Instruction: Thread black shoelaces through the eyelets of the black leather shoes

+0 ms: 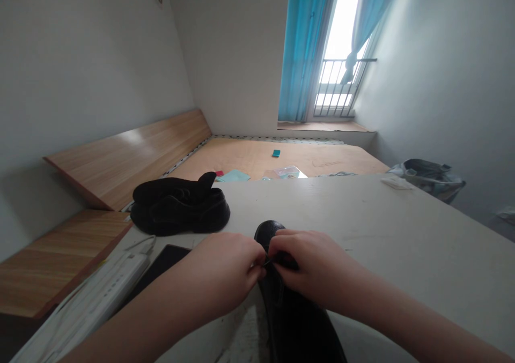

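A black leather shoe (303, 320) points away from me at the near edge of the table, toe farthest off. Both of my hands meet over its upper, behind the toe. My left hand (237, 256) is closed in a pinch on a thin shoelace (267, 260) from the left side. From the right, my right hand (303, 256) pinches the lace too, fingers bent over the shoe's front. The fingers cover most of the lace and the eyelets. A second black shoe (181, 213) stands at the table's left side, with a dark insole-like piece (173, 189) lying on top.
The white table (402, 234) spreads under the shoes. At left lie a white power strip (116, 282) and a dark flat object (164, 261), partly behind my left arm. A small white packet (396, 183) is near the far right edge, beside a bag-like bin (432, 175). A bed (241, 151) stands beyond.
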`<state>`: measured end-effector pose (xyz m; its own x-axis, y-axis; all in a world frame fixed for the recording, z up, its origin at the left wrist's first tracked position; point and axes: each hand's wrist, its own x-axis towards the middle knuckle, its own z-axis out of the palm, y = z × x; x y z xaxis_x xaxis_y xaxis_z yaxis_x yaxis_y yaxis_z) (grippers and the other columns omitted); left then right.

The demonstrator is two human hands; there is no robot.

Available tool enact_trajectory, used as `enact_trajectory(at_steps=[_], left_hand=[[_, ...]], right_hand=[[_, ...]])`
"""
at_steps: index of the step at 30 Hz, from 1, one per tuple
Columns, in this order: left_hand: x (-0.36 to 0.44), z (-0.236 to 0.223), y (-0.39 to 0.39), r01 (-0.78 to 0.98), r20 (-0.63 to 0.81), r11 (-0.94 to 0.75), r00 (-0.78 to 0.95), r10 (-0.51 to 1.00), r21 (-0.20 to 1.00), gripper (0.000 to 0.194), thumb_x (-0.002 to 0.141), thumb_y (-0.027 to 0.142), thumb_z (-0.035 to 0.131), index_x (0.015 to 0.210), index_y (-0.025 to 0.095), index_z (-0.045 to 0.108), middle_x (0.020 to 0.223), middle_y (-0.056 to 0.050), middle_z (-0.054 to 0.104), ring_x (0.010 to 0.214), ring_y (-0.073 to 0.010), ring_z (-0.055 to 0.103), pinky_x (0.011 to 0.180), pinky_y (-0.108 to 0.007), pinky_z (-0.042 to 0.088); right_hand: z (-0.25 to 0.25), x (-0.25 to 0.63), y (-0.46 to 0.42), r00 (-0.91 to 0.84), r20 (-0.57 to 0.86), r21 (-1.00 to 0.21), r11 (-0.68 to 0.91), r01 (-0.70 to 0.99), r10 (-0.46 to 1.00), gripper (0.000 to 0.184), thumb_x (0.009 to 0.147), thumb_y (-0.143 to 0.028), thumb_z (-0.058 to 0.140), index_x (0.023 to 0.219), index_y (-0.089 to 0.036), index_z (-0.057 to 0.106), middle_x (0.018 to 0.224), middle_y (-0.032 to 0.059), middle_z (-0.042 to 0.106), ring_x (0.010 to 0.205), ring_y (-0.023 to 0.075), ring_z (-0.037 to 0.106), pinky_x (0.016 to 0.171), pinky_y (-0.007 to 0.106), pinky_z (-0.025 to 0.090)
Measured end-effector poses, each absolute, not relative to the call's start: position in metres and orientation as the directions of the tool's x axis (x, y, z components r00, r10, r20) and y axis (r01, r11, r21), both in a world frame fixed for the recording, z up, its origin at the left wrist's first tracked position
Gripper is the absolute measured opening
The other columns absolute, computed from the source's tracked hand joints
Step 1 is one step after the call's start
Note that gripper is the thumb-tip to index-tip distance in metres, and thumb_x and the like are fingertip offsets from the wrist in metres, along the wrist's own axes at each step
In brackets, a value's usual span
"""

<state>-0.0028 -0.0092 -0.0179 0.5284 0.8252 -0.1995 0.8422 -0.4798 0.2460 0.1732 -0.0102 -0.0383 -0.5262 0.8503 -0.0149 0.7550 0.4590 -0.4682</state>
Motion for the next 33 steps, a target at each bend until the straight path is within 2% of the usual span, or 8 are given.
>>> enact_trajectory(at_steps=[8,12,16,18,20,23,26,33], left_hand=[[-0.002,-0.011,-0.012,0.772,-0.048,-0.481,0.547,0.836,0.415,0.021,0.089,0.022,0.041,0.085,0.020,0.061,0.090,-0.003,0.066,0.083,-0.0217,0.060,0.071,-0.032,0.042],[0.001,-0.008,-0.011,0.516,-0.026,-0.369,0.608,0.794,0.773,0.028,0.096,0.032,0.037,0.080,0.022,0.058,0.075,0.003,0.058,0.072,-0.0154,0.055,0.063,-0.026,0.042],[0.005,-0.014,-0.009,0.348,0.065,-0.278,0.517,0.854,0.895,0.030,0.099,0.040,0.038,0.088,0.022,0.060,0.064,0.006,0.046,0.061,-0.0133,0.045,0.058,-0.025,0.038],[0.007,-0.017,-0.009,0.332,0.115,-0.278,0.435,0.893,0.902,0.021,0.099,0.036,0.039,0.114,0.027,0.052,0.064,0.008,0.043,0.058,-0.0135,0.044,0.057,-0.025,0.037],[0.009,-0.018,-0.011,0.339,0.186,-0.320,0.374,0.909,0.885,0.029,0.099,0.030,0.037,0.128,0.032,0.036,0.064,0.010,0.043,0.055,-0.0136,0.044,0.056,-0.026,0.037],[0.012,-0.017,-0.013,0.478,0.228,-0.466,0.474,0.850,0.744,0.020,0.095,0.019,0.037,0.103,0.029,0.052,0.063,0.009,0.047,0.057,-0.0128,0.046,0.056,-0.026,0.034],[0.019,-0.019,-0.017,0.619,0.112,-0.541,0.593,0.797,0.570,0.025,0.087,0.015,0.042,0.071,0.022,0.059,0.068,0.005,0.057,0.066,-0.0136,0.054,0.060,-0.028,0.035],[0.035,-0.037,-0.024,0.715,0.039,-0.503,0.556,0.830,0.485,0.027,0.088,0.041,0.054,0.076,0.023,0.070,0.076,-0.002,0.064,0.075,-0.0224,0.060,0.066,-0.034,0.038]], right_hand=[[-0.017,0.186,-0.009,-0.404,0.074,-0.680,0.342,0.649,0.912,0.011,0.089,-0.028,0.052,0.081,-0.022,0.057,0.072,-0.0016,0.061,0.065,0.0137,0.051,0.057,0.026,0.035],[-0.010,0.192,-0.009,-0.395,0.073,-0.805,0.288,0.519,0.916,0.017,0.091,-0.037,0.052,0.084,-0.022,0.055,0.073,-0.0011,0.062,0.065,0.0144,0.053,0.056,0.026,0.037],[-0.005,0.205,-0.009,-0.420,0.004,-0.690,0.307,0.656,0.907,0.034,0.094,-0.049,0.047,0.073,-0.022,0.053,0.064,-0.0029,0.053,0.059,0.0131,0.046,0.051,0.026,0.033],[-0.003,0.214,-0.010,-0.427,-0.075,-0.563,0.315,0.764,0.901,0.042,0.093,-0.055,0.046,0.070,-0.021,0.052,0.063,-0.0025,0.051,0.059,0.0134,0.045,0.051,0.027,0.033],[-0.001,0.221,-0.011,-0.436,-0.127,-0.468,0.334,0.818,0.891,0.042,0.094,-0.056,0.045,0.073,-0.021,0.056,0.066,-0.0006,0.056,0.062,0.0151,0.050,0.054,0.027,0.036],[0.000,0.227,-0.012,-0.477,-0.155,-0.371,0.396,0.840,0.865,0.040,0.097,-0.051,0.037,0.085,-0.021,0.062,0.077,0.0045,0.064,0.072,0.0202,0.058,0.065,0.030,0.041],[-0.002,0.227,-0.013,-0.528,-0.257,-0.283,0.459,0.842,0.809,0.038,0.099,-0.040,0.031,0.091,-0.020,0.063,0.083,0.0079,0.068,0.077,0.0234,0.062,0.068,0.033,0.042],[-0.010,0.229,-0.008,-0.571,-0.383,-0.260,0.509,0.821,0.726,0.027,0.090,-0.022,0.044,0.086,-0.022,0.071,0.081,0.0033,0.071,0.071,0.0192,0.063,0.058,0.028,0.038]])
